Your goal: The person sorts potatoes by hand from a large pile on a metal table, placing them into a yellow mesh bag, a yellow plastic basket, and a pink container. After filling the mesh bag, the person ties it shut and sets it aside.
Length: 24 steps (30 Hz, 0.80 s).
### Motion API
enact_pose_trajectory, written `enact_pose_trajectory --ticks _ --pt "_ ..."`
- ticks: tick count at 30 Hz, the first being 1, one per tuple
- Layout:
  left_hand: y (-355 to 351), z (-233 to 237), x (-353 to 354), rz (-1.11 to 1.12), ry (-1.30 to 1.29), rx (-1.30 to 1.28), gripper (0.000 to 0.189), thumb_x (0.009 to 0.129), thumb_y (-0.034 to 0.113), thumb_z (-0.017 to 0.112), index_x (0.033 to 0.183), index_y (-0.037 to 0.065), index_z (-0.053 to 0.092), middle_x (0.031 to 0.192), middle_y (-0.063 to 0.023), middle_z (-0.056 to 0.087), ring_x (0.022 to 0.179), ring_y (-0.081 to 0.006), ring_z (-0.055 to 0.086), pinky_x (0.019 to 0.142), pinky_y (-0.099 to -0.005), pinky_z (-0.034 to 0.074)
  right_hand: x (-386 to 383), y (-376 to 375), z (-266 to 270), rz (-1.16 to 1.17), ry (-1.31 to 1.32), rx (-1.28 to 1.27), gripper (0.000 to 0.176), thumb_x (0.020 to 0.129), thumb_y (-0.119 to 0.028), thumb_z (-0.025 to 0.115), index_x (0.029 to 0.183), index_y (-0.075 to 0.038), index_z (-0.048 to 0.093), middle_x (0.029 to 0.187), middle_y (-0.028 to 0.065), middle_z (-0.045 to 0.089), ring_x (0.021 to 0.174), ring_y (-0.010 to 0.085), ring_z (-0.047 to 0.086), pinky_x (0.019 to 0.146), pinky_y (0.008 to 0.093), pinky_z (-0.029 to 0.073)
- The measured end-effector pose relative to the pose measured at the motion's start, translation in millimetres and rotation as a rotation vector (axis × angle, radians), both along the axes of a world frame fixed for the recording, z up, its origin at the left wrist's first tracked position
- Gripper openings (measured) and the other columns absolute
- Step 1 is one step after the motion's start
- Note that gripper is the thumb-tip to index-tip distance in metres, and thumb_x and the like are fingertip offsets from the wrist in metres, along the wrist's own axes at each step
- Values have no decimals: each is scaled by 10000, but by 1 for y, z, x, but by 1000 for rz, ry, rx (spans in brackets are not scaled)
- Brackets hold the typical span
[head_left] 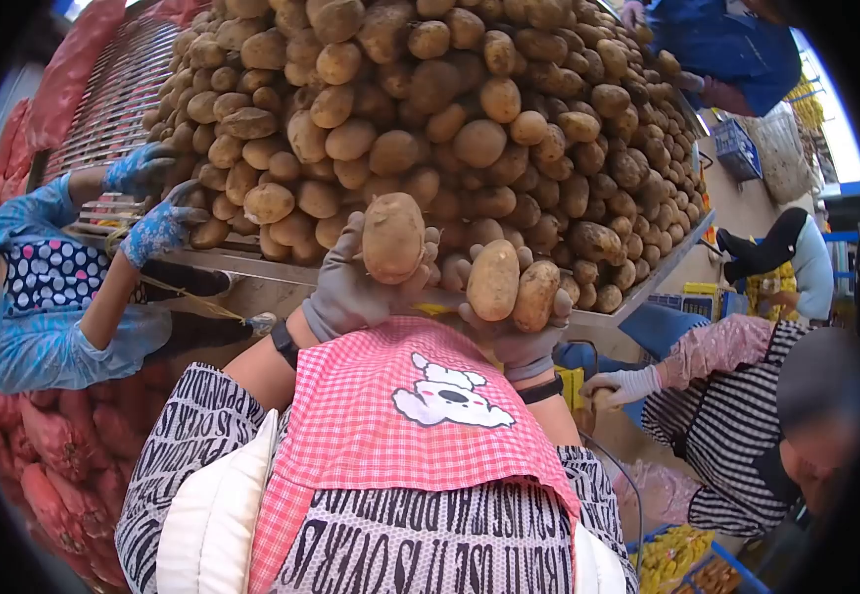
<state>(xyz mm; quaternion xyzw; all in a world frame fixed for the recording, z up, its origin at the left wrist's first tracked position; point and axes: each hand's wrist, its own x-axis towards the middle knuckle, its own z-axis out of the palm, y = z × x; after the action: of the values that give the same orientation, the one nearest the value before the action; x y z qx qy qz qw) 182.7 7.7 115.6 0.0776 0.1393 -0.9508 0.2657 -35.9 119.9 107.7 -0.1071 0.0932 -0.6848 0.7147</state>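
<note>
Fingers cupping potatoes [393, 239] — both gloved hands, palms up

**Produce packing workshop or warehouse**

A produce packing workshop or warehouse is indicated by the great heap of potatoes [479, 144] carried on a metal-edged table [252, 266]. Red mesh sacks [59, 445] are piled near its left edge, and a blue plastic crate [737, 148] is seen beyond its right edge. Gloves [156, 234] are worn by co-workers [722, 396] at both sides.
</note>
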Motion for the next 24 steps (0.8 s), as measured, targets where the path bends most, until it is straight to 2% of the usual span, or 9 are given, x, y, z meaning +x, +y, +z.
enact_pose_trajectory --ticks 3,5,6,7,9,14,19,22,24 --pt "5 9 -19 -142 -28 -167 730 865 538 691 1420 110 488 1400 -145 537 1284 -349 521 1048 -531 463 -14 44 -9 -61 -143 -58 784 798 -552 687 1453 -170 485 1549 190 360 1427 385 348 1114 614 390" --pt "9 22 -36 -309 -180 -451 762 879 468 699 1459 60 419 1443 -177 494 1331 -336 476 1138 -544 348 -13 78 -15 -262 -388 -36 725 816 -501 702 1430 -159 523 1596 221 259 1463 483 238 1036 741 380" --pt "9 22 -47 -386 -181 -481 770 892 438 699 1485 66 379 1444 -166 494 1340 -328 470 1149 -533 339 -11 95 -14 -471 333 357 738 798 -511 712 1424 -167 529 1584 219 295 1459 474 260 1016 725 414" --pt "12 24 -57 -447 -156 -484 770 892 438 699 1485 66 379 1444 -166 494 1340 -328 470 1149 -533 339 -7 111 -16 -534 332 372 738 798 -511 712 1424 -167 529 1584 219 295 1459 474 260 1016 725 414" --pt "23 29 -79 -635 -179 -562 751 897 407 706 1479 62 381 1446 -160 491 1346 -315 468 1143 -518 355 -1 145 -23 -458 -586 -8 742 780 -501 717 1421 -174 533 1558 226 348 1447 479 283 1001 701 444" --pt "70 28 -140 -924 2 -693 628 939 235 675 1471 72 383 1406 -123 506 1294 -269 511 1103 -449 425 25 235 -24 -1026 -196 442 629 811 -504 628 1352 -187 571 1427 44 542 1343 344 478 1029 662 425" --pt "150 20 -203 -1103 -8 -753 586 936 190 684 1450 91 419 1363 -113 538 1250 -266 540 1088 -434 439 22 284 -18 -1172 -200 647 565 840 -481 606 1318 -182 576 1391 76 550 1301 342 499 978 637 478" --pt "176 -16 -236 -1159 -178 -960 586 934 163 674 1448 84 403 1351 -99 525 1247 -244 535 1081 -414 452 -3 288 -57 -1330 -270 977 388 897 -402 604 1172 -130 634 1203 107 648 1137 310 602 943 565 529" --pt "186 -58 -256 -1223 -250 -1096 591 934 106 653 1454 62 374 1372 -91 494 1296 -243 498 1109 -423 431 -17 298 -102 -1411 -281 951 342 908 -337 608 1173 -124 639 1207 105 638 1159 320 578 949 539 527"
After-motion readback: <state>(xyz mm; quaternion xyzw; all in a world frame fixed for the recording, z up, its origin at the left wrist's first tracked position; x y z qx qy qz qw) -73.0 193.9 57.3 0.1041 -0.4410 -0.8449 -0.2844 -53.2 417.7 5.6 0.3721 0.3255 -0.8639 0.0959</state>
